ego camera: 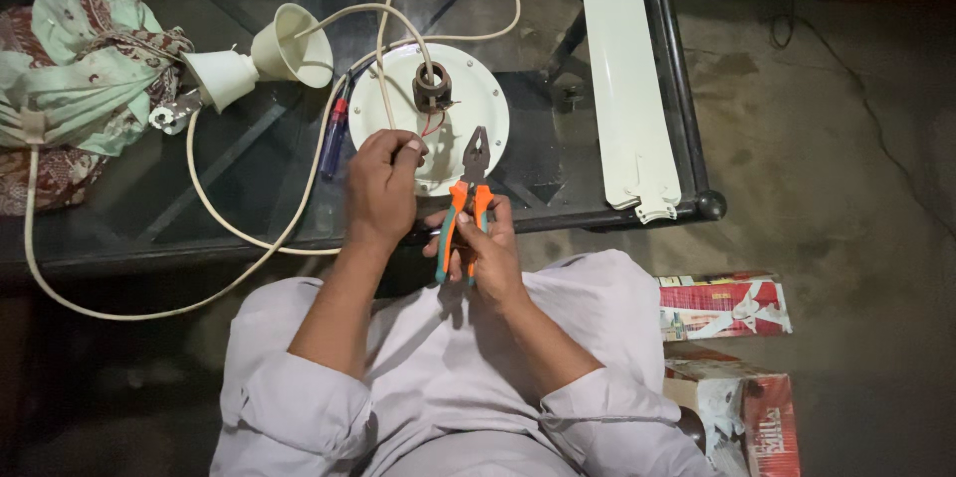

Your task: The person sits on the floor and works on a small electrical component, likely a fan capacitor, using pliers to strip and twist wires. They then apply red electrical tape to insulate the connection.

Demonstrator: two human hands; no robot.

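Glass-top table [249, 153] spans the far side, a cream fan blade [625, 69] lying on its right part. Round white fan motor housing [438, 104] sits mid-table at the near edge, cream cable [214, 213] looping off left past two cone-shaped canopy cups [261, 61]. Left hand [383, 188] is clenched, pinching a thin wire at the housing. Right hand [486, 250] grasps the orange-and-teal pliers [466, 200], nose pointing far toward the hub. Judgement: keep the wire taut, bite with the pliers close to the fingers, squeeze lightly.
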